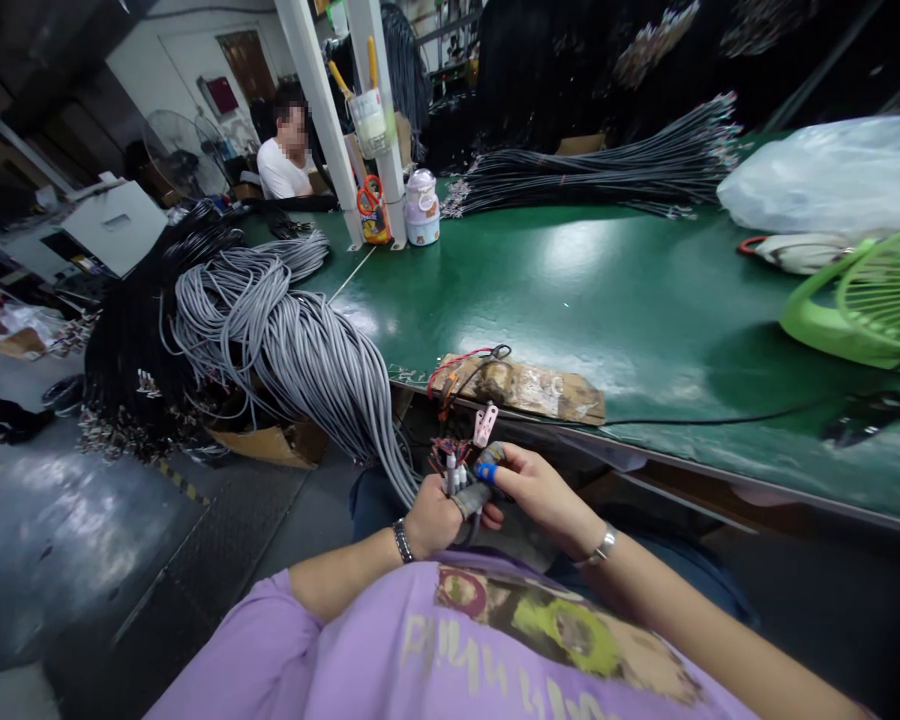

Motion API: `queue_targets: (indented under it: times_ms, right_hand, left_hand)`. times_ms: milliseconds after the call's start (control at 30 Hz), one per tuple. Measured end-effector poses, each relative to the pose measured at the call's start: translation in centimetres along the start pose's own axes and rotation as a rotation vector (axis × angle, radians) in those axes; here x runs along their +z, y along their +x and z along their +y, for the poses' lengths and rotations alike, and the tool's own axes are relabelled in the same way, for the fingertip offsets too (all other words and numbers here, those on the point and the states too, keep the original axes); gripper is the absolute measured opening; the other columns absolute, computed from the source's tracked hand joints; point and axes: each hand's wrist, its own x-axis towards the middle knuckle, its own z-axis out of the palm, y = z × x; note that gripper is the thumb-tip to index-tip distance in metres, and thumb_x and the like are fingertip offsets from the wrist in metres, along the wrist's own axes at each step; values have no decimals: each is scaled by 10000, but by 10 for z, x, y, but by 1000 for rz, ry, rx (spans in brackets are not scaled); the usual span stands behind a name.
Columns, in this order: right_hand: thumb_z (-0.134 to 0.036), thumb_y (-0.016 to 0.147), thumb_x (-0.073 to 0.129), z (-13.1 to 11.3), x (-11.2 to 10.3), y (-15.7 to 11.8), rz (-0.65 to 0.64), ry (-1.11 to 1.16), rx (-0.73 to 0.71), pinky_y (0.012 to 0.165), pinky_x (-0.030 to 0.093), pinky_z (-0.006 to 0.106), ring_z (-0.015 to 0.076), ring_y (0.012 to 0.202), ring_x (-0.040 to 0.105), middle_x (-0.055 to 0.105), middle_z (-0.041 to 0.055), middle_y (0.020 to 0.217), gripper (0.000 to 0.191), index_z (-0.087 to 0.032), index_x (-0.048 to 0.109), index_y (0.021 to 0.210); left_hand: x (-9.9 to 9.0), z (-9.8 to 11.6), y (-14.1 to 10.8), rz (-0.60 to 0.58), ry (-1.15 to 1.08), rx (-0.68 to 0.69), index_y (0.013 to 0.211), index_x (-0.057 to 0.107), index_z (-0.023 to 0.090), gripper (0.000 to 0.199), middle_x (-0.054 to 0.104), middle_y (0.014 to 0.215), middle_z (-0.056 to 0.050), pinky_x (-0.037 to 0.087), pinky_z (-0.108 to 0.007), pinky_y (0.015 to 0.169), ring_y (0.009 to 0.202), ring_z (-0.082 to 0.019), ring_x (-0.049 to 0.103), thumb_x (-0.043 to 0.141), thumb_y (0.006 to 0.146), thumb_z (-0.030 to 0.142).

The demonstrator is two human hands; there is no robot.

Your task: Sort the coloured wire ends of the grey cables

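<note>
My left hand (433,516) is closed around the ends of several grey cables (367,375), whose white-sleeved tips and thin coloured wires (450,452) stick up above the fist. Its thumb looks wrapped in grey tape. Close beside it, my right hand (536,492) has thumb and forefinger pinched together near the cable ends; what lies between them is too small to make out. Blue tape (486,472) covers a fingertip there. Just above both hands, a pink clip (485,425) hangs at the bench edge below a taped cardboard strip (547,390) with red and black leads.
The green bench (570,290) holds a black cable bundle (592,170), a plastic bag (825,175), a green fan (862,300) and a lilac bottle (422,210). Scissors (370,200) stand by a white post (319,110). Black cables (135,330) hang left. A person (283,160) sits beyond.
</note>
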Motion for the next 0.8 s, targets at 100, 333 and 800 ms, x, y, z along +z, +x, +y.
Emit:
queue_targets:
  times_ms: [100, 333, 800]
  right_hand:
    - [-333, 769, 610, 5, 3, 0, 63, 65, -13, 421, 370, 254, 120, 370, 461, 469, -58, 409, 229, -212, 425, 710]
    - [-258, 740, 577, 15, 6, -2, 140, 188, -55, 433, 395, 268, 110, 384, 442, 463, -60, 436, 157, -214, 429, 708]
    - [-295, 689, 674, 13, -6, 1, 313, -74, -117, 535, 326, 263, 106, 551, 411, 501, -19, 577, 166, -177, 565, 648]
  left_hand:
    - [1, -4, 1, 60, -63, 26, 689, 648, 98, 508, 654, 567, -87, 525, -301, 586, 578, -204, 658, 710, 653, 600]
    - [6, -9, 6, 160, -159, 4, 704, 642, 89, 522, 647, 557, -81, 527, -301, 577, 572, -204, 659, 733, 623, 597]
    - [8, 4, 4, 254, -207, -1, 706, 630, 108, 469, 621, 513, -45, 510, -262, 522, 523, -181, 642, 764, 576, 539]
